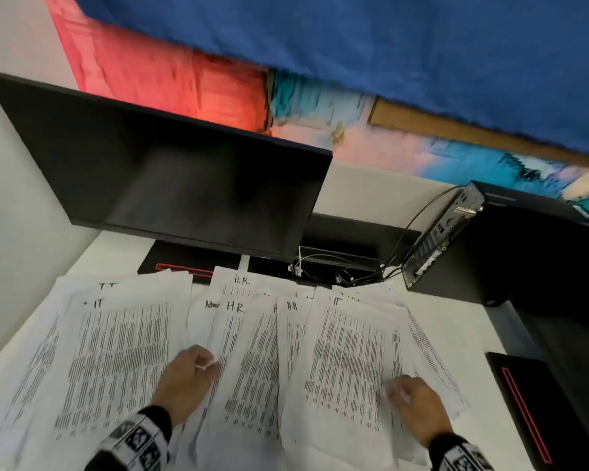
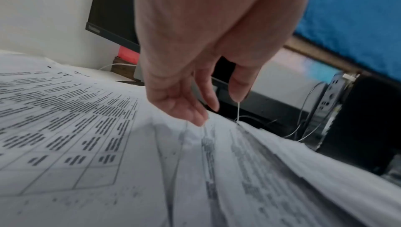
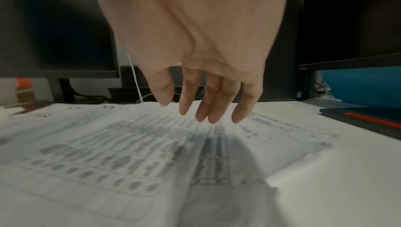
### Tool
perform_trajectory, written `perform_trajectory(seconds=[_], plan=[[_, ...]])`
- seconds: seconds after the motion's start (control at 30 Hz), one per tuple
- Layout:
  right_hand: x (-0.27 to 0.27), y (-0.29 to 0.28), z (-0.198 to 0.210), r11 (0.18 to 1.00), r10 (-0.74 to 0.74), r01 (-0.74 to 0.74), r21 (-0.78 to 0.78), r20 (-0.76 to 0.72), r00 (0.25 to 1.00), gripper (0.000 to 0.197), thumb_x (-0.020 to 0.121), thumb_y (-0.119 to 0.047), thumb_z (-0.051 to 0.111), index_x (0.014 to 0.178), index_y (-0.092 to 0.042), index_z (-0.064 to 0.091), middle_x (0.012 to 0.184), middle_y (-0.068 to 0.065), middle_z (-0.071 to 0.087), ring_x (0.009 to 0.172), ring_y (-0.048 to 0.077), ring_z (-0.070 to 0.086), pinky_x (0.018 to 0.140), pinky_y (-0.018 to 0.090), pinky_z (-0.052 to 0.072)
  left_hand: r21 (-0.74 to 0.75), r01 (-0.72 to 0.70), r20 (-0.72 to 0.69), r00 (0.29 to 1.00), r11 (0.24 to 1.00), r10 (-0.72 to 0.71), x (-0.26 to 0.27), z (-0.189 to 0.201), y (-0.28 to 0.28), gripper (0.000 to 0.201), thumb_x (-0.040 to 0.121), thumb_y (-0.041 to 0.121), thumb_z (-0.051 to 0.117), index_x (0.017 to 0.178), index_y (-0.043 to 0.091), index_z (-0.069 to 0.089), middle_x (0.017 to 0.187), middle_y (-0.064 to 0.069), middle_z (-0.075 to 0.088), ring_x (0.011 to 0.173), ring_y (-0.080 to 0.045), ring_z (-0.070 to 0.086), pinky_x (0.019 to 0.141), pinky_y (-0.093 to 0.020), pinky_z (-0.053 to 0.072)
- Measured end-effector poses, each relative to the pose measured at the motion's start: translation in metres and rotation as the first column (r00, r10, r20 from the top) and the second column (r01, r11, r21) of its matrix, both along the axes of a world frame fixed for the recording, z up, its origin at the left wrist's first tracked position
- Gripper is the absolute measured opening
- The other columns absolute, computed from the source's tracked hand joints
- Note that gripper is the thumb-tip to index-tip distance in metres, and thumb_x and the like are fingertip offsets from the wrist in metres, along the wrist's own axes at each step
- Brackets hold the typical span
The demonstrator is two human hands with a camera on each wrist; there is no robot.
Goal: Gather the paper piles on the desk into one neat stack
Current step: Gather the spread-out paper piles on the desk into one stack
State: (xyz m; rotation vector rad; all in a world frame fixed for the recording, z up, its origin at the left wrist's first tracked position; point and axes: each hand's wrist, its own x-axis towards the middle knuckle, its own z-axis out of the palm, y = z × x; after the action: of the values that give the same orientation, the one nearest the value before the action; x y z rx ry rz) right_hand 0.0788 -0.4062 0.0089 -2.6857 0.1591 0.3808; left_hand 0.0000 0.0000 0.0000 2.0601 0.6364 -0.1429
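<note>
Nearest the camera, both wrists sit right over the papers, which fan out sideways, long edges running away from the person. Left hand rests between the left and middle piles, right hand on the right pile; fingers loose, gripping nothing.

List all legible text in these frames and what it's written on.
"IT": top of the left sheet, and again on the sheet behind it.
"Admin": sheet edge left of centre, partly covered.
"H.R.": rear centre sheet.
"H.R": centre sheet.
"H.R": narrow sheet right of centre.
"IT": right sheet.
Printed table text on all sheets: too blurred to read.
Monitor badge: unreadable.
</note>
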Motion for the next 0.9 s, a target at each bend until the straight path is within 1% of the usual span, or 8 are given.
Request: perform_trajectory(seconds=[0.13,0.27,0.37,0.47,0.57,0.67,0.77,0.9], plan=[[0.035,-0.037,-0.002,0.986,-0.141,0.133,-0.096,-0.076,0.987,0.066,0.089,-0.039,0.069,0.146,-0.01,0.05,0.147,0.018,0.051,0.135,0.036,0.048,0.111,0.043,0.039,0.135,-0.12,-0.085,0.988,0.984,0.132,0.015,-0.016,-0.002,0.027,0.09,0.027,0.068,0.108,0.011,0.056,0.108,-0.01,0.06,0.093,-0.024,0.06,0.079,-0.032,0.047],[0.063,-0.069,-0.012,0.961,-0.253,0.235,-0.144,-0.127,0.959,0.105,0.078,-0.053,0.077,0.158,-0.006,0.027,0.16,0.022,0.037,0.145,0.041,0.035,0.116,0.058,0.03,0.156,-0.167,-0.135,0.973,0.973,0.189,0.019,-0.031,-0.01,0.038,0.087,0.032,0.07,0.111,0.005,0.058,0.112,-0.016,0.061,0.088,-0.022,0.059,0.079,-0.032,0.051],[0.075,-0.086,-0.029,0.954,-0.289,0.298,0.028,-0.181,0.94,0.126,0.068,-0.053,0.084,0.162,-0.009,0.012,0.166,0.018,0.027,0.15,0.039,0.028,0.12,0.059,0.022,0.153,-0.189,-0.124,0.97,0.97,0.209,0.019,-0.034,-0.017,0.046,0.086,0.04,0.068,0.109,0.0,0.062,0.111,-0.021,0.064,0.077,-0.017,0.051,0.071,-0.03,0.047],[0.075,-0.081,-0.035,0.942,-0.305,0.324,0.089,-0.176,0.936,0.149,0.038,-0.073,0.072,0.16,-0.007,0.019,0.161,0.022,0.035,0.147,0.04,0.036,0.12,0.055,0.026,0.152,-0.238,-0.113,0.96,0.959,0.256,0.017,-0.032,-0.022,0.048,0.087,0.041,0.068,0.114,0.002,0.063,0.111,-0.018,0.065,0.081,-0.018,0.053,0.078,-0.032,0.049],[0.064,-0.062,-0.02,0.944,-0.282,0.309,0.114,-0.204,0.937,0.123,0.045,-0.08,0.061,0.145,-0.01,0.046,0.141,0.025,0.059,0.131,0.04,0.055,0.112,0.048,0.038,0.142,-0.285,-0.103,0.948,0.948,0.3,0.02,-0.03,-0.026,0.052,0.088,0.04,0.068,0.123,0.003,0.061,0.116,-0.016,0.064,0.093,-0.022,0.059,0.088,-0.033,0.051],[0.055,-0.04,-0.013,0.948,-0.182,0.243,0.206,-0.274,0.944,0.086,0.073,-0.077,0.056,0.128,-0.012,0.066,0.129,0.018,0.07,0.12,0.034,0.064,0.104,0.037,0.044,0.118,-0.267,-0.126,0.951,0.956,0.281,0.026,-0.03,-0.036,0.062,0.086,0.045,0.068,0.129,0.002,0.058,0.123,-0.013,0.062,0.109,-0.029,0.062,0.097,-0.038,0.051],[0.054,-0.02,-0.017,0.912,-0.198,0.278,0.301,-0.27,0.942,0.059,0.092,-0.057,0.059,0.127,-0.01,0.066,0.124,0.017,0.071,0.109,0.032,0.065,0.096,0.037,0.047,0.088,-0.28,-0.126,0.949,0.956,0.29,0.035,-0.026,-0.047,0.067,0.079,0.049,0.072,0.125,0.002,0.058,0.125,-0.013,0.059,0.11,-0.029,0.061,0.096,-0.039,0.051],[0.052,0.001,-0.019,0.785,-0.346,0.426,0.449,-0.253,0.904,0.046,0.092,-0.036,0.069,0.119,-0.007,0.047,0.115,0.016,0.064,0.105,0.036,0.064,0.096,0.047,0.051,0.34,-0.303,0.057,0.952,0.89,0.302,0.049,-0.014,-0.059,0.058,0.083,0.038,0.074,0.123,0.001,0.056,0.12,-0.017,0.053,0.109,-0.032,0.054,0.091,-0.04,0.049]])
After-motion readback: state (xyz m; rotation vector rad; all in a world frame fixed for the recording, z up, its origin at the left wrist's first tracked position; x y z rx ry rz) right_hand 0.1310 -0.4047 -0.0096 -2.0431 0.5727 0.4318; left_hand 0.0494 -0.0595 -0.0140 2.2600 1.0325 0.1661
